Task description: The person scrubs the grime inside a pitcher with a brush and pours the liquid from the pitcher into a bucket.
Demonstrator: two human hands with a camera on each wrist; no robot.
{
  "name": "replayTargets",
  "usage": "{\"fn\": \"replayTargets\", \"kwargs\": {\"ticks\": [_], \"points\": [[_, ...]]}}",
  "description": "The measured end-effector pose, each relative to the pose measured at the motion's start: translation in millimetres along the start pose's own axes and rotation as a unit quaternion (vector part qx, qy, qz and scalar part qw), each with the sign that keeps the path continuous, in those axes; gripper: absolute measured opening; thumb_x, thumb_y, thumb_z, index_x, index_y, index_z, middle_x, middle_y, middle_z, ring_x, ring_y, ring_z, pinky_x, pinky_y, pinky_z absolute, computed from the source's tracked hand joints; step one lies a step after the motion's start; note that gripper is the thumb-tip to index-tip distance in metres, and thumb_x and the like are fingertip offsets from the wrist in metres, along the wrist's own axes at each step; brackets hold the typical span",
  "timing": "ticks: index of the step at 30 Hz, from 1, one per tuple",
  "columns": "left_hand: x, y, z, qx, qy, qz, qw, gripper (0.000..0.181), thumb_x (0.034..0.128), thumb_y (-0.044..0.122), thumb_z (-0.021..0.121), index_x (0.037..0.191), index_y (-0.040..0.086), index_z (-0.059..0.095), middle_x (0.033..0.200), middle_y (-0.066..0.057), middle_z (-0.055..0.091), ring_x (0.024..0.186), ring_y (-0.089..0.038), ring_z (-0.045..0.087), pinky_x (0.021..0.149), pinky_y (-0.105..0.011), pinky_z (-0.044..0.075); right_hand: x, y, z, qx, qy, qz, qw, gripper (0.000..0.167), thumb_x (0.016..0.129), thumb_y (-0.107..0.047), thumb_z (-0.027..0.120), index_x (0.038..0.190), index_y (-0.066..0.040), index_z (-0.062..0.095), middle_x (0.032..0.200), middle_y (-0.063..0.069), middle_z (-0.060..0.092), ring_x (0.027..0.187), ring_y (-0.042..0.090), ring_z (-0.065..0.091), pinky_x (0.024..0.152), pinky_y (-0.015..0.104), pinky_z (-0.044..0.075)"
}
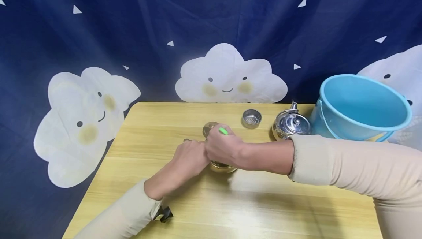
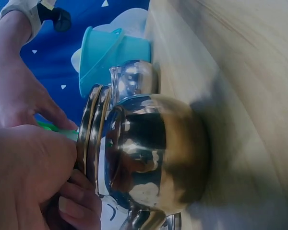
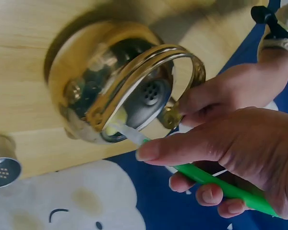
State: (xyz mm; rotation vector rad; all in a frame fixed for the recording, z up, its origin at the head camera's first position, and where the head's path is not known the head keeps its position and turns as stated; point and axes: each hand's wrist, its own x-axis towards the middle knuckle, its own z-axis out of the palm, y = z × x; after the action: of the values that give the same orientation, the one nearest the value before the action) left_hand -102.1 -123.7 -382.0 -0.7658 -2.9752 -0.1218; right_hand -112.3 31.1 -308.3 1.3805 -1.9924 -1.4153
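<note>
A shiny gold-toned teapot (image 3: 81, 67) stands on the table under both hands, its strap handle raised over an uncovered mouth. My left hand (image 1: 191, 156) grips that handle; the left wrist view shows its fingers (image 2: 79, 208) curled beside it. My right hand (image 1: 224, 144) holds a green-handled tool (image 3: 225, 189). The tool's pale shaft (image 3: 127, 132) reaches into the teapot's mouth and meets a yellowish lump (image 3: 117, 117); whether the lump belongs to the tool I cannot tell. Inside the pot, small holes (image 3: 151, 93) are visible. In the head view the hands cover most of the teapot.
A round metallic disc (image 1: 209, 127) lies just beyond the hands. Behind to the right stand a perforated metal strainer cup (image 1: 251, 118), a silver teapot (image 1: 291, 124) with its lid on, and a large blue bucket (image 1: 349, 103). A blue cloud-patterned curtain (image 1: 148, 30) hangs behind the table (image 1: 158, 122).
</note>
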Motion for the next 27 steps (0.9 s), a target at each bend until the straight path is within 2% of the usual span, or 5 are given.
{"fn": "replayTargets", "kwargs": {"ticks": [10,13,18,23,27], "points": [[-4.6,-0.9,5.0,-0.043,0.071,0.045,0.9956,0.04,0.0994,0.013,0.058,0.068,0.018,0.034,0.055,0.009,0.027,0.048,-0.007,0.025,0.045,-0.018,0.02,15.7,13,-15,0.074,-0.097,-0.047,0.9915,0.019,0.085,-0.01,0.048,0.071,-0.022,0.045,0.06,-0.004,0.035,0.054,0.01,0.025,0.045,0.022,0.019],[-3.6,0.2,5.7,-0.025,0.099,0.066,0.9926,0.031,0.102,0.016,0.058,0.076,0.017,0.041,0.055,0.01,0.029,0.047,-0.005,0.026,0.042,-0.017,0.02,24.9,26,-11,0.133,-0.133,-0.071,0.9796,0.01,0.093,-0.019,0.059,0.086,-0.027,0.059,0.069,-0.006,0.047,0.058,0.008,0.031,0.052,0.019,0.035],[0.4,3.1,6.5,0.027,0.093,0.066,0.9931,0.035,0.1015,0.017,0.061,0.07,0.017,0.046,0.052,0.006,0.036,0.045,-0.009,0.034,0.04,-0.024,0.032,33.1,48,9,0.267,-0.145,-0.075,0.9496,0.011,0.089,-0.021,0.071,0.098,-0.026,0.071,0.082,-0.006,0.064,0.063,0.009,0.041,0.084,0.041,0.063],[2.3,3.2,4.9,0.022,0.025,0.044,0.9985,0.042,0.1002,0.015,0.059,0.06,0.02,0.047,0.055,0.003,0.046,0.048,-0.013,0.042,0.043,-0.029,0.039,36.1,55,33,0.39,-0.174,-0.058,0.9024,0.034,0.08,-0.024,0.084,0.111,-0.025,0.07,0.089,-0.005,0.066,0.07,0.011,0.052,0.08,0.052,0.062],[0.7,1.6,2.8,0.043,0.009,0.05,0.9978,0.042,0.0993,0.014,0.06,0.06,0.019,0.047,0.055,0.002,0.044,0.048,-0.013,0.04,0.043,-0.028,0.037,34.7,53,45,0.451,-0.151,-0.053,0.878,0.032,0.082,-0.023,0.082,0.112,-0.022,0.071,0.086,-0.004,0.067,0.066,0.011,0.052,0.067,0.042,0.06]]}}
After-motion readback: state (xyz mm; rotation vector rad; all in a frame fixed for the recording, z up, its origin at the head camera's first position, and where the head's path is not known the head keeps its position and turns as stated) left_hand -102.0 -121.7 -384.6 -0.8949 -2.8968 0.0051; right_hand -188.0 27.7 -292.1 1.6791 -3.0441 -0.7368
